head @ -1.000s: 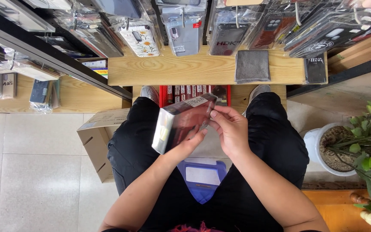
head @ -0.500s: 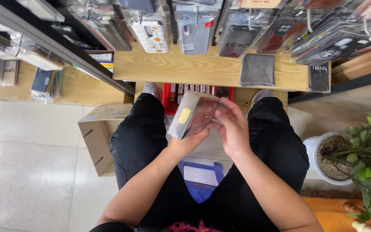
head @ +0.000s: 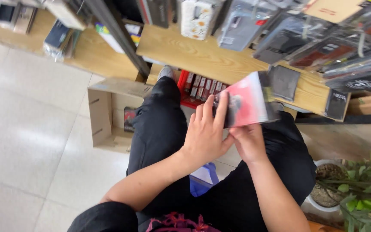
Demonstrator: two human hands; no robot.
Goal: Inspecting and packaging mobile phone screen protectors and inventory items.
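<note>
I sit with black-trousered legs apart and hold a flat clear-wrapped package (head: pixel 249 102) with a pink-red and grey front above my lap. My left hand (head: pixel 206 131) lies over its left side, fingers spread across the face. My right hand (head: pixel 247 141) grips it from below at the bottom edge. The package is tilted and blurred. It hovers just in front of the wooden shelf edge (head: pixel 202 56).
Several packaged phone cases (head: pixel 288 41) hang above the wooden shelf. A red tray of small boxes (head: pixel 198 88) stands by my feet. An open cardboard box (head: pixel 106 114) sits on the tiled floor at left. A potted plant (head: pixel 357 189) is at right, a blue item (head: pixel 202 180) between my legs.
The package has turned from a pale edge-on view to show its pink-red face and moved up and right. My left hand now spreads across it. The view has swung left.
</note>
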